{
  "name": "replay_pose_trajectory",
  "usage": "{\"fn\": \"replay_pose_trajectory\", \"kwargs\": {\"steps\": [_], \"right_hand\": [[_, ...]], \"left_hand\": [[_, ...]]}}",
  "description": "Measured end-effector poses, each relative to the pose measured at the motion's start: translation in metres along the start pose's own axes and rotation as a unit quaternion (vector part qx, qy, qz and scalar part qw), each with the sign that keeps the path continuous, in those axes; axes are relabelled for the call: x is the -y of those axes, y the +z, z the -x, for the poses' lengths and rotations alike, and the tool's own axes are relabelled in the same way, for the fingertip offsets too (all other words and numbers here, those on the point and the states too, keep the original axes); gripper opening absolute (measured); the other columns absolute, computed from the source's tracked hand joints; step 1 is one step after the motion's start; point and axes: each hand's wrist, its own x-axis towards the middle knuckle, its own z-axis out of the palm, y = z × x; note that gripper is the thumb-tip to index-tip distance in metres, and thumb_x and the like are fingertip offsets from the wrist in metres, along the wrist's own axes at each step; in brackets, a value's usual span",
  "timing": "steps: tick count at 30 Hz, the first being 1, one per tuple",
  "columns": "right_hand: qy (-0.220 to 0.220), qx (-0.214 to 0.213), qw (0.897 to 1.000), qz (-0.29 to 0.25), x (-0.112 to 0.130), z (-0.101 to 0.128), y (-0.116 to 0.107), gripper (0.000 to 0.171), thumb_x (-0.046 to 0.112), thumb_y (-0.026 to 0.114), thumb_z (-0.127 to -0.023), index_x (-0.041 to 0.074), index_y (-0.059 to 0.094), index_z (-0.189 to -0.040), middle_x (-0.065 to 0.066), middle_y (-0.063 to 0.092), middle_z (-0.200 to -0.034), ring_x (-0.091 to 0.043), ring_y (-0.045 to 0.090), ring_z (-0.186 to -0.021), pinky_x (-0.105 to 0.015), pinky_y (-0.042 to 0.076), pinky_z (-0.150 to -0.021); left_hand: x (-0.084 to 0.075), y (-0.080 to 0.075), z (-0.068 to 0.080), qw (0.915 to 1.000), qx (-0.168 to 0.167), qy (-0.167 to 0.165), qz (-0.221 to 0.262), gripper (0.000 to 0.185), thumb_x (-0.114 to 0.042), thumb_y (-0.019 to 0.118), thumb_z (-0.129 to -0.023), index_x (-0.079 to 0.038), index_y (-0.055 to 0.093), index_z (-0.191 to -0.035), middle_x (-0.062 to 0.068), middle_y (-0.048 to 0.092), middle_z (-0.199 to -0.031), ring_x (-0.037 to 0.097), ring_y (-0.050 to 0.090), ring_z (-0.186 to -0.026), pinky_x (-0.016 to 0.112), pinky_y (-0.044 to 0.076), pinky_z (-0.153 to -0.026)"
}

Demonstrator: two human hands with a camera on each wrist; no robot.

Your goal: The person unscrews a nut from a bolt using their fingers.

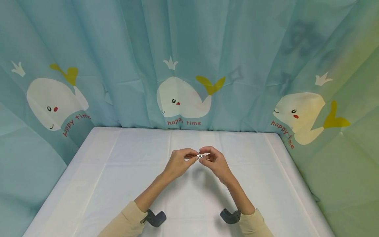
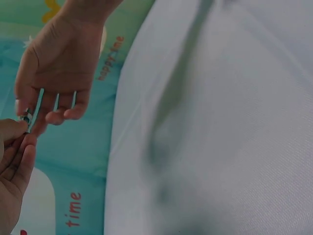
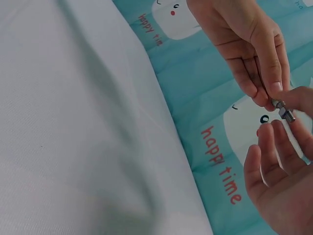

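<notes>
Above the table, my two hands meet at a small silvery metal bolt [image 1: 200,156] with a threaded end and a wider, nut-like part. My left hand [image 1: 179,162] pinches one end of it between thumb and fingertips. From the other side, my right hand [image 1: 216,163] has its thumb and index finger around the bolt's nut-like part. In the right wrist view the threaded end of the bolt [image 3: 287,115] points toward the right palm, with the other right fingers spread apart. Fingers partly cover the bolt [image 2: 27,117] in the left wrist view.
A white-covered table [image 1: 127,184] spreads beneath the hands. Behind and at both sides hangs a blue-green curtain [image 1: 133,42] printed with whales. Dark curved devices, one on the left wrist [image 1: 157,218] and one on the right wrist [image 1: 230,216], stick out near the beige sleeves.
</notes>
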Motion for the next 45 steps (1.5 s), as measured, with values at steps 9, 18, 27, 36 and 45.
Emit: {"fn": "replay_pose_trajectory", "kwargs": {"steps": [9, 18, 27, 36, 45], "right_hand": [[0.051, -0.027, 0.998, 0.005, 0.0007, -0.0016, 0.0003, 0.025, 0.018, 0.064, -0.1, -0.006, 0.07, -0.102, -0.014, 0.07, -0.092, -0.029, 0.066, -0.088, -0.034, 0.056, -0.085], [0.035, -0.018, 0.999, -0.004, 0.0006, -0.0009, -0.001, 0.016, 0.003, 0.065, -0.096, -0.01, 0.067, -0.105, -0.008, 0.068, -0.091, -0.016, 0.065, -0.086, -0.03, 0.055, -0.084], [0.0, -0.007, 1.0, -0.011, -0.0018, -0.0002, -0.0025, 0.018, -0.005, 0.069, -0.09, -0.008, 0.066, -0.107, -0.011, 0.066, -0.098, -0.018, 0.064, -0.085, -0.026, 0.055, -0.077], [0.001, -0.002, 1.0, -0.014, -0.0013, 0.0019, -0.0028, 0.022, -0.003, 0.07, -0.09, -0.008, 0.064, -0.11, -0.01, 0.063, -0.103, -0.019, 0.063, -0.086, -0.025, 0.055, -0.076], [0.053, -0.007, 0.999, -0.006, -0.0002, 0.0014, -0.0019, 0.025, 0.012, 0.064, -0.099, -0.007, 0.064, -0.115, -0.021, 0.066, -0.106, -0.022, 0.063, -0.088, -0.038, 0.055, -0.086]], "left_hand": [[-0.0038, 0.0004, -0.0023, 0.9999, 0.003, -0.009, -0.005, 0.01, 0.001, 0.076, -0.087, -0.002, 0.075, -0.096, 0.004, 0.074, -0.09, 0.016, 0.072, -0.081, 0.024, 0.058, -0.076], [-0.0033, 0.0003, -0.0025, 0.9999, 0.008, -0.004, -0.005, 0.009, 0.0, 0.075, -0.088, -0.001, 0.075, -0.096, 0.005, 0.074, -0.091, 0.015, 0.072, -0.082, 0.024, 0.058, -0.077], [-0.0028, 0.0001, -0.0004, 0.9999, 0.01, -0.011, -0.001, 0.008, 0.0, 0.075, -0.088, -0.002, 0.075, -0.096, 0.004, 0.074, -0.091, 0.014, 0.071, -0.082, 0.024, 0.058, -0.077], [-0.0033, 0.0005, -0.0004, 0.9999, 0.01, -0.006, -0.006, 0.009, 0.0, 0.075, -0.088, -0.001, 0.075, -0.096, 0.005, 0.074, -0.091, 0.015, 0.071, -0.081, 0.024, 0.058, -0.077], [-0.004, 0.0007, -0.0014, 0.9999, 0.007, -0.006, -0.006, 0.009, 0.0, 0.076, -0.087, -0.002, 0.075, -0.096, 0.004, 0.074, -0.09, 0.014, 0.071, -0.081, 0.024, 0.058, -0.076]]}}
